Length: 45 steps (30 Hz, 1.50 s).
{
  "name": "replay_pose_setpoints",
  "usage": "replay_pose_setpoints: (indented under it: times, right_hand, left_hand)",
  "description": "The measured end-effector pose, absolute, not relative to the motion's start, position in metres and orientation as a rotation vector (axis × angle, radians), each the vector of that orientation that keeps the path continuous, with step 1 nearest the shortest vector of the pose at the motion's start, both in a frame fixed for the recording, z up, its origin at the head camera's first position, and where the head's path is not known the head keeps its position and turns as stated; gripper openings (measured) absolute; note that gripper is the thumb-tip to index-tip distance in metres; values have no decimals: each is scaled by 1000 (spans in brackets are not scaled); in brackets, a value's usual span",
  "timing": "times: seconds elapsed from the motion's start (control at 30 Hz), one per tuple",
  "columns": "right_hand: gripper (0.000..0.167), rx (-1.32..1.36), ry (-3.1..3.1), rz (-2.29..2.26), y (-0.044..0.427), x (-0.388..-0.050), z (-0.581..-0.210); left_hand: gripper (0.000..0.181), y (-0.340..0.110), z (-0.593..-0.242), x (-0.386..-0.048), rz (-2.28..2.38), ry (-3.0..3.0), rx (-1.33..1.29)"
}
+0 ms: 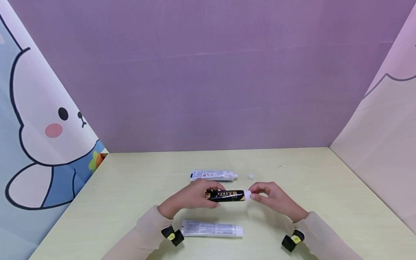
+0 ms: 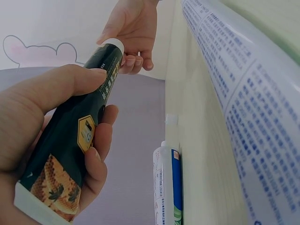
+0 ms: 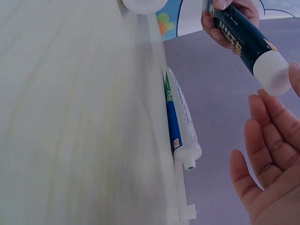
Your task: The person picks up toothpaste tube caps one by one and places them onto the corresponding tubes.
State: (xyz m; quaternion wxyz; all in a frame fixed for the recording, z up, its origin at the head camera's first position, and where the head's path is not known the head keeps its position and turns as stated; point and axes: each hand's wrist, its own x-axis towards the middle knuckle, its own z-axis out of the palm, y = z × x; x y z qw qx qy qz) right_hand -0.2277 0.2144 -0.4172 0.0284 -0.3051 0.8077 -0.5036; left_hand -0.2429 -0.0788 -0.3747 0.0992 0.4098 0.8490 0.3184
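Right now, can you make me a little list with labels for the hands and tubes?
Left hand: holds the black toothpaste tube
Right hand: fingertips at that tube's white cap; pinch unclear
Far tube: white toothpaste, uncapped, lying down
Loose cap: on the table, near the far tube's nozzle
Near tube: white, capped, lying down

Tbl [image 1: 130, 187] w/ 2 tubes [image 1: 212, 176] [image 1: 209, 229], cap [image 1: 251, 176]

Toothpaste tube [image 1: 227, 196] in left hand [image 1: 199, 195], right hand [image 1: 272, 196] at its right end, above table [image 1: 107, 213]. Far tube [image 1: 212, 176] on table, loose cap [image 1: 251, 176] to its right. Near tube [image 1: 211, 229] on table.
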Motion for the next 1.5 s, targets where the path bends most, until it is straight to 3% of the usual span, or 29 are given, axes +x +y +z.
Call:
replay_pose_setpoints:
  times: [0.5, 0.77, 1.5]
  right_hand:
    - [16, -957, 2451, -1572, 213, -227, -415]
    - [30, -1069, 2480, -1592, 212, -228, -417]
    - [22, -1046, 2563, -1560, 210, -225, -416]
  left_hand:
    - [36, -79, -375, -243, 971, 2478, 1186]
    - [36, -79, -377, -244, 962, 2486, 1161]
    - [37, -79, -377, -243, 950, 2493, 1165]
